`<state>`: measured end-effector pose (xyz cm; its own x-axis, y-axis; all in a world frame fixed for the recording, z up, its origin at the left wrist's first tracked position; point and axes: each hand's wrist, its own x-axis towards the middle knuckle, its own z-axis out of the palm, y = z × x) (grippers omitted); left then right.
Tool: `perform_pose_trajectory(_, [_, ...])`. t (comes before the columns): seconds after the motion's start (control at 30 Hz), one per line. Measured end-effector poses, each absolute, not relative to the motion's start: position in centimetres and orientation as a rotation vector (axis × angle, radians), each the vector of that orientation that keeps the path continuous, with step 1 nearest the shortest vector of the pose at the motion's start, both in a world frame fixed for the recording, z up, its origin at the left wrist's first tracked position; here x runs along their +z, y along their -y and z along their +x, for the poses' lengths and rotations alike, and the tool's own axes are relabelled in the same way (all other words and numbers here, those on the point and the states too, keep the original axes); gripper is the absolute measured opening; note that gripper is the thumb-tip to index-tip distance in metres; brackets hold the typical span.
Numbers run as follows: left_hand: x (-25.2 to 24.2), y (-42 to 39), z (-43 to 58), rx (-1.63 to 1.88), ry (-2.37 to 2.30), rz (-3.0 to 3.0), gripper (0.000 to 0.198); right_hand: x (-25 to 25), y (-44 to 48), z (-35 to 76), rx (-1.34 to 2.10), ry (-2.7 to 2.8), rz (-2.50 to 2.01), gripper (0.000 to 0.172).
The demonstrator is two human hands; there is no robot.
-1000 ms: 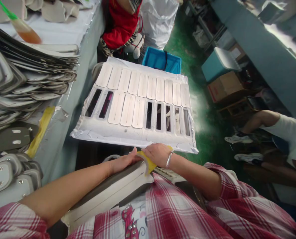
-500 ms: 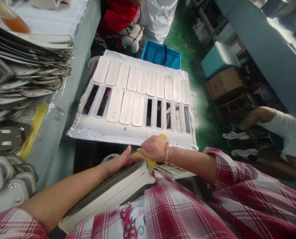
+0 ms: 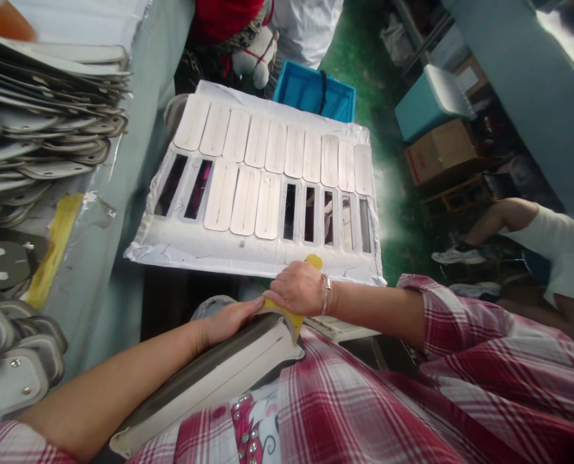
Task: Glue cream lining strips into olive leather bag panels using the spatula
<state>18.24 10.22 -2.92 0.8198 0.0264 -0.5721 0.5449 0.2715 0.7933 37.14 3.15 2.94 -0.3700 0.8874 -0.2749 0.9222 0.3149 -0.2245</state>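
Against my plaid shirt rests a long grey-and-white panel (image 3: 209, 380), bent or curved, with a line running along its pale face. My left hand (image 3: 231, 320) lies along the panel's upper edge and grips it near the far end, thumb pressed down. At that end, my right hand (image 3: 297, 288) is closed round a flat yellow piece (image 3: 314, 261), which shows above the fist and again below it against the panel. Its exact kind is hidden by the fingers. Just beyond my hands, a white slotted board (image 3: 194, 248) carries rows of pale oblong pieces (image 3: 266, 206).
On the left table (image 3: 117, 148) are stacked panels (image 3: 49, 122), more panels with metal studs (image 3: 20, 374) and a yellow strip (image 3: 55, 251). A blue crate (image 3: 296, 90) stands behind the board. Cardboard (image 3: 441, 154) and a seated person's leg (image 3: 504, 219) are at right.
My left thumb, raised before, has come down onto the panel beside my right hand. The right hand keeps its hold on the yellow piece. The view has shifted slightly.
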Motion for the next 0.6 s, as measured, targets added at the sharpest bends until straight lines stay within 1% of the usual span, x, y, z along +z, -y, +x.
perform_pose_trajectory(0.17, [-2.9, -10.1, 18.2, -0.405, -0.430, 1.336, 0.053, 2.8, -3.0, 37.2, -0.594, -2.489, 1.656, 0.053])
perform_pose_trajectory(0.33, [-2.8, -10.2, 18.1, -0.441, -0.411, 1.349, 0.053, 2.6, -3.1, 37.1, -0.626, -2.506, 1.623, 0.053])
perform_pose_trajectory(0.5, [-2.7, -10.2, 18.3, -0.411, -0.394, 1.436, 0.054, 2.3, -2.3, 36.9, -0.663, -2.443, 1.723, 0.054])
perform_pose_trajectory(0.6, [-2.8, -10.2, 18.4, -0.410, -0.334, 1.455, 0.051, 2.1, -1.4, 36.5, -0.688, -2.432, 1.772, 0.054])
